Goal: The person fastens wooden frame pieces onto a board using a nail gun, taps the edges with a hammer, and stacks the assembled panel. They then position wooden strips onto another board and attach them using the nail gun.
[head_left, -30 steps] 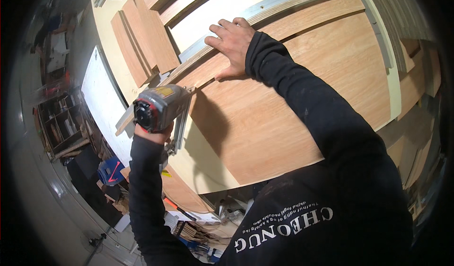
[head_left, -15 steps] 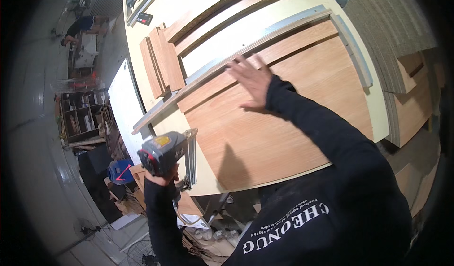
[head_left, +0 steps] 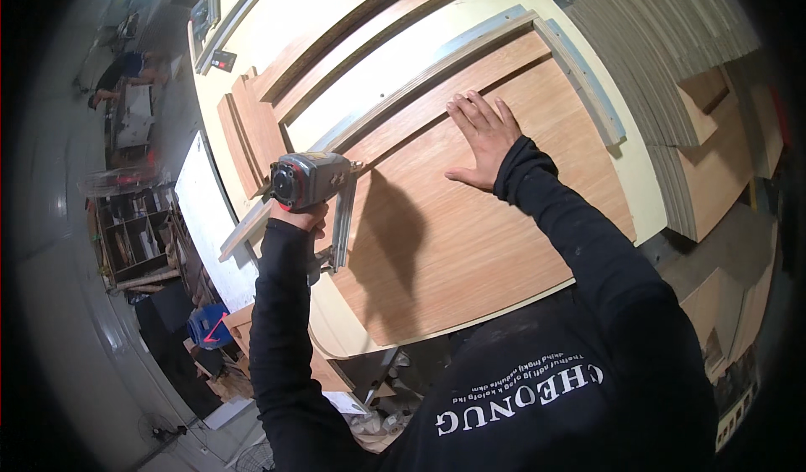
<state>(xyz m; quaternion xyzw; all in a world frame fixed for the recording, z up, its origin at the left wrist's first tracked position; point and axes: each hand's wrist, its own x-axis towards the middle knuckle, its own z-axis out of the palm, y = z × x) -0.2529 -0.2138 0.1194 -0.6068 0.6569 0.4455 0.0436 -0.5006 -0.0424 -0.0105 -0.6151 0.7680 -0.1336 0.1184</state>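
The left hand (head_left: 298, 216) is gripping a nail gun (head_left: 309, 180) from below, its fingers wrapped tight round the handle, so the grey and red body is standing above the fist with its long magazine (head_left: 342, 224) hanging down beside the wrist; the nose is pointing at the left edge of the wood panel (head_left: 470, 220), which looks like the reason for holding it level there. The right hand (head_left: 483, 136) is lying flat on that panel, its fingers spread wide and the palm pressing down, seemingly to keep the sheet from sliding; it is resting just below a narrower wood strip (head_left: 453, 73) that is running along the panel's upper edge.

The panel is lying on a pale yellow surface (head_left: 646, 191); a metal rail (head_left: 437, 57) is running along the strip, with a second rail (head_left: 583, 82) meeting it at a corner, likely as stops to square the pieces. Short boards (head_left: 248, 132) are lying near the gun; stacked sheets (head_left: 663, 44) are standing at the far right; a shelf unit (head_left: 134, 241) is standing on the floor to the left.
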